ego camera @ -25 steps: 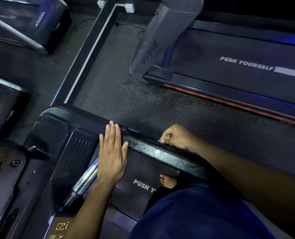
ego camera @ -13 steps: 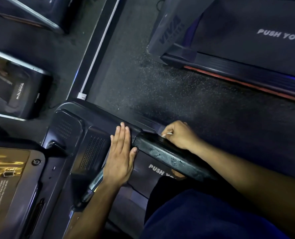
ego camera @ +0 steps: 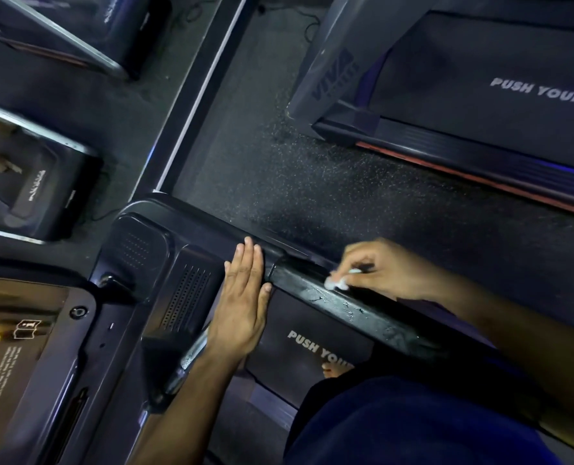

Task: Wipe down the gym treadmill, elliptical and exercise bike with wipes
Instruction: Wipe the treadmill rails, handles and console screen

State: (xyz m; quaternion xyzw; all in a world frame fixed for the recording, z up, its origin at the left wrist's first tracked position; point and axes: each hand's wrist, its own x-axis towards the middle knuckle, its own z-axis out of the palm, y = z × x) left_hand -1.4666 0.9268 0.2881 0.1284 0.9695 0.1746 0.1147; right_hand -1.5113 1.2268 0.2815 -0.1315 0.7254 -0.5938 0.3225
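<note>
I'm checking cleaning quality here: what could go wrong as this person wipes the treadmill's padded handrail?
The wipe in the right hand is bunched into a small wad, so strokes may miss parts of the handrail. Wet streaks on the rail could stay slippery if left. The left hand lies flat near the console's vents; drips could reach them.

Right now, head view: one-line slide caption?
Right hand pinches small white wipe on wet black padded handrail; flat left hand braces beside it.
</note>
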